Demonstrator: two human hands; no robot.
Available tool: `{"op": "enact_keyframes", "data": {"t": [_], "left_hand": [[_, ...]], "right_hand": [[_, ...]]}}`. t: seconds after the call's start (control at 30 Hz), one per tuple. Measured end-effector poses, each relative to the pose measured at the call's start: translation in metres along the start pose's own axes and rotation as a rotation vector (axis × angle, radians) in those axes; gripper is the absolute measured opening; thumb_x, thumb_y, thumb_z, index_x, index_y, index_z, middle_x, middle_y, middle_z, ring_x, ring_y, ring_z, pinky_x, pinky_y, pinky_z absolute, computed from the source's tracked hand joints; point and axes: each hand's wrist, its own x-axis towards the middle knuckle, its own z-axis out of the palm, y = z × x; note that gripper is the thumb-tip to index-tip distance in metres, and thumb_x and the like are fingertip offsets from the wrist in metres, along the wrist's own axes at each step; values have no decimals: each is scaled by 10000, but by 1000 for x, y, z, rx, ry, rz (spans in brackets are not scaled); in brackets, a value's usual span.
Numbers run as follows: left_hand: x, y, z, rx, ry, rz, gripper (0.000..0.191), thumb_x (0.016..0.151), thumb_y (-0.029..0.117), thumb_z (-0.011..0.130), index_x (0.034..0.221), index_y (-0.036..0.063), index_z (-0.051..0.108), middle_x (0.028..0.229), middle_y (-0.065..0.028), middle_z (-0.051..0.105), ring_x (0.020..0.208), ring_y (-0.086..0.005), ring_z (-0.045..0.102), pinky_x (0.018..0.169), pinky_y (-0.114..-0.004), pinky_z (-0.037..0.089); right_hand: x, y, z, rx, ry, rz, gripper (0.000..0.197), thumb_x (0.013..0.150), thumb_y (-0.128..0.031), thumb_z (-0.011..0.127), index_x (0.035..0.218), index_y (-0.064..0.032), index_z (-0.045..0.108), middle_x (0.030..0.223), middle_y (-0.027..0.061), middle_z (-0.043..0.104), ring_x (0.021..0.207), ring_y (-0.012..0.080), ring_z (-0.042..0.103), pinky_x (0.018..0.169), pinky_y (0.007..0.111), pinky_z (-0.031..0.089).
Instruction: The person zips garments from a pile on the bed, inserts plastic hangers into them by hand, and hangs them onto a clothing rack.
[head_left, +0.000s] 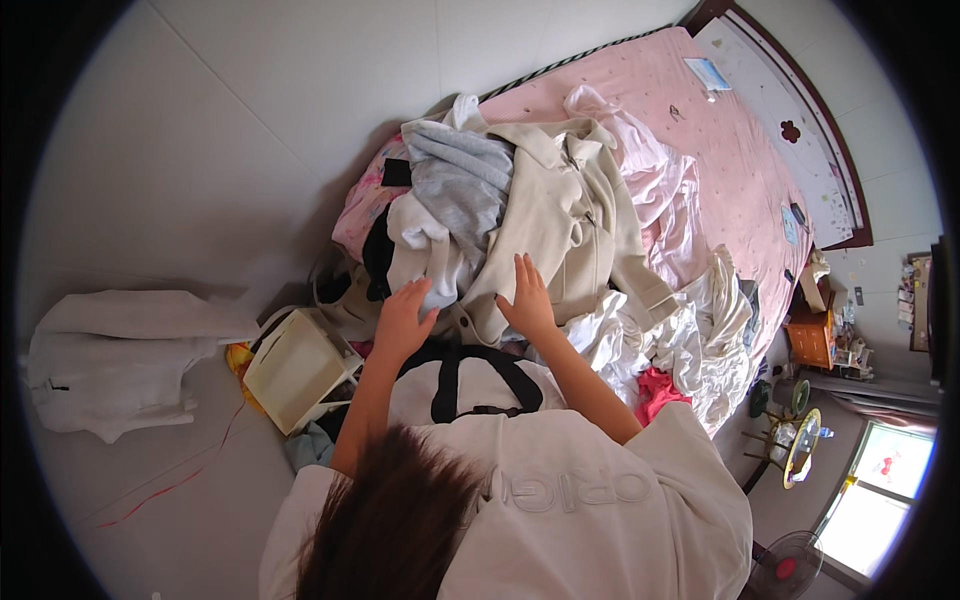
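A beige collared jacket (540, 195) is spread over a heap of clothes on the bed. My right hand (531, 301) lies palm down at its lower part, fingers extended and thumb apart, gripping nothing. To the left, my left hand (405, 321) is flat in the same way, next to a white garment (426, 238) and nearest its lower end. Whether the palms press on the cloth cannot be told from above. A grey sweatshirt (465, 169) lies bunched beside the jacket. Just below my hands sits a white bag with black straps (448, 386), partly covered by my body.
Pale pink clothing (645, 165) and crumpled white fabric (611, 337) lie right of the jacket on the pink bedsheet (739, 165). A cream plastic bin (296, 367) stands at left, near a white top hanging by the wall (112, 360). A fan (784, 566) is at lower right.
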Motion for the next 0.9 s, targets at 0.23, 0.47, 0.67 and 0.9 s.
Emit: {"op": "enact_keyframes", "data": {"t": [0.23, 0.47, 0.67, 0.9], "left_hand": [[14, 1, -14, -19, 76, 63, 440, 700, 158, 589, 1086, -16, 472, 1065, -187, 516, 999, -334, 480, 855, -389, 365], [-12, -16, -19, -50, 28, -48, 405, 718, 195, 584, 1058, -11, 502, 1020, -193, 538, 957, -332, 503, 820, -377, 395], [-42, -32, -25, -88, -3, -225, 409, 734, 223, 568, 1082, 16, 504, 994, -192, 550, 921, -340, 514, 797, -376, 409], [-51, -42, -31, -180, -72, -436, 437, 773, 277, 527, 1155, 75, 465, 1057, -176, 530, 976, -319, 497, 834, -360, 387]], "right_hand": [[31, -26, 4, -158, 52, -148, 756, 661, -229, 611, 1270, 1, 226, 1295, 201, 271, 1185, 326, 284, 967, 380, 263], [92, -47, 35, -207, 79, -243, 677, 678, -214, 589, 1239, 6, 281, 1295, 179, 280, 1191, 299, 281, 968, 366, 260], [134, -45, 65, -419, 66, -228, 720, 673, -299, 587, 1250, -4, 271, 1320, 168, 246, 1223, 285, 235, 979, 419, 223], [146, -31, 71, -495, -85, -106, 755, 709, -397, 528, 1280, -12, 219, 1349, 151, 202, 1249, 273, 185, 993, 437, 175]]}}
